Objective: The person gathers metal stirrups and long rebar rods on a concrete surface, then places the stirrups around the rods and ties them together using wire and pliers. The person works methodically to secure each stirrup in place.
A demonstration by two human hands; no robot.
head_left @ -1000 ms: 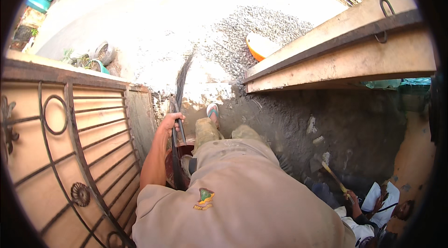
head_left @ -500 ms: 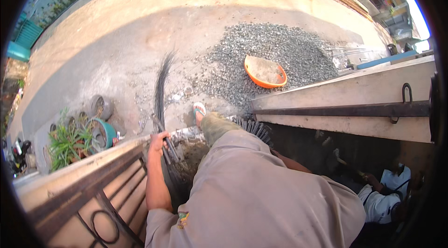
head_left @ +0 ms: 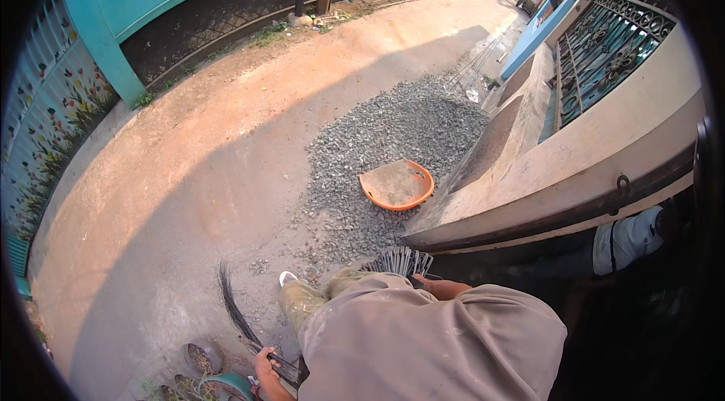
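My left hand [head_left: 265, 362] is closed round a bundle of thin black wire [head_left: 236, 306], whose loose ends fan out over the pavement ahead of it. Some stiffer rod-like pieces lie along the wire in the same grip; their kind is unclear. On the other side of my body, my right hand [head_left: 424, 280] reaches to a bundle of grey steel rods [head_left: 400, 259] with many ends pointing forward. Its fingers seem wrapped round the bundle's near end, partly hidden by shadow and my shirt.
An orange basin [head_left: 398, 186] with grey residue rests on a gravel heap [head_left: 370, 133] ahead. Along the right runs a cream wall [head_left: 513, 197] with a dark metal rail. Potted plants [head_left: 200, 359] stand at lower left. Another person's white shirt [head_left: 627, 241] shows in shadow at right.
My view has swung toward the right and upward along the lane. My right hand and the rods show more plainly now. The wire stays in my left hand.
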